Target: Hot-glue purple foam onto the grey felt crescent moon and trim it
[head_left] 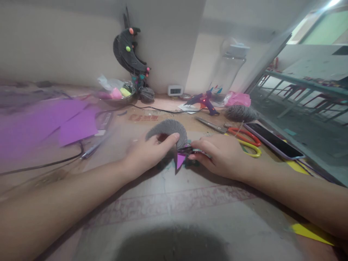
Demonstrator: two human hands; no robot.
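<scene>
My left hand [150, 150] is closed on a grey yarn-wrapped crescent [174, 127], thumb on top and fingers underneath. From the crescent's lower tip a pointed bit of purple sheet [180, 160] sticks out. My right hand [221, 154] pinches a small dark tool that looks like small scissors [186, 149]; its dark tips meet the purple bit beside the crescent. The fingers partly cover its handles. Large scissors [228, 131] with orange and yellow handles lie just beyond my right hand.
Purple sheets [77, 119] and a cable lie at left. Along the wall stand a bowl of pompoms [119, 93], a decorated crescent [129, 50], a digital clock [175, 90], a glue gun [203, 102] and a bottle [230, 69]. Grey yarn [241, 113] and a phone [274, 140] are at right.
</scene>
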